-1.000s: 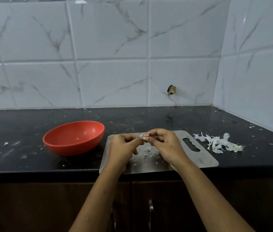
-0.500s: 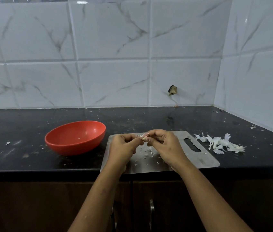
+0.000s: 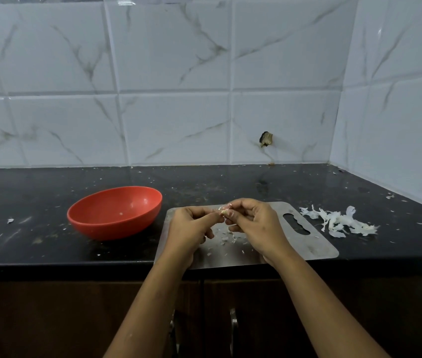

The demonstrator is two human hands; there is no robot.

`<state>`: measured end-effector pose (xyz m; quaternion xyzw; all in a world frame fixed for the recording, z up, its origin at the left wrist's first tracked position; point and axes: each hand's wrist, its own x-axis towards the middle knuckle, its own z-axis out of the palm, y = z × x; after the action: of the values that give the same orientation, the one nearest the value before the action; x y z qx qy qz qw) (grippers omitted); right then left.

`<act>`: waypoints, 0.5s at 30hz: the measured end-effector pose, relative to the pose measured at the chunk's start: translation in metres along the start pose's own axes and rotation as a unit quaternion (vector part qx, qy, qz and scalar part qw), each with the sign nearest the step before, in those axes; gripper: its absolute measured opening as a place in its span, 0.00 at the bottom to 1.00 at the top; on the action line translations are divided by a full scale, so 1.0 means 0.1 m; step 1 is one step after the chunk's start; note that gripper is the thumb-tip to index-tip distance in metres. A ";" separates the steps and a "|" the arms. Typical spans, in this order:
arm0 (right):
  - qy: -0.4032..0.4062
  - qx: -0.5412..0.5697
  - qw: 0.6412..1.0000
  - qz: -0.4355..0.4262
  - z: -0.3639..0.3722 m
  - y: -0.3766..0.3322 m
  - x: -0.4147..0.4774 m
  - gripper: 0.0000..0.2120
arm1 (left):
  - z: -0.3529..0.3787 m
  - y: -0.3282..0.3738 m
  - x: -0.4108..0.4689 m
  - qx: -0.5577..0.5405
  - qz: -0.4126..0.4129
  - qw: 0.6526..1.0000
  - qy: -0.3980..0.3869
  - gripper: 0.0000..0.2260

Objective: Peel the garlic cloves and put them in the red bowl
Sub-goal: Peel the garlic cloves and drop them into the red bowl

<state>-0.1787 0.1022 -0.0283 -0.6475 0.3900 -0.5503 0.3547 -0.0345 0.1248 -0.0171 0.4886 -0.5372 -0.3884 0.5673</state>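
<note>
A small garlic clove [image 3: 224, 212] is pinched between the fingertips of my left hand [image 3: 190, 227] and my right hand [image 3: 252, 223], just above a steel cutting board [image 3: 310, 244]. Most of the clove is hidden by my fingers; a thin bit of skin sticks up from it. The red bowl [image 3: 93, 218] stands on the black counter to the left of the board, tilted slightly, with only a tiny pale speck inside. Small skin flakes [image 3: 228, 239] lie on the board under my hands.
A heap of white garlic skins [image 3: 339, 222] lies on the counter right of the board. The board overhangs the counter's front edge [image 3: 49, 264]. Tiled walls close off the back and the right. Cabinet doors with handles [image 3: 233, 329] are below.
Both hands keep pinching the clove in the same place above the board; only the fingers shift slightly. The bowl and the skins have not moved.
</note>
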 end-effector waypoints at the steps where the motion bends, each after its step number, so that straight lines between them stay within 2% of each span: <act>1: -0.001 0.002 1.000 -0.001 0.00 0.00 0.00 0.07 | 0.00 0.00 0.00 0.002 0.001 1.000 0.000 0.04; 15: -0.015 -0.037 0.999 -0.011 0.01 0.04 0.01 0.07 | 0.01 -0.01 -0.01 0.013 0.014 1.000 0.024 0.05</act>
<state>-0.1777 0.0992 -0.0318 -0.6727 0.3976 -0.5298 0.3297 -0.0353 0.1258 -0.0181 0.4975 -0.5352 -0.3622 0.5787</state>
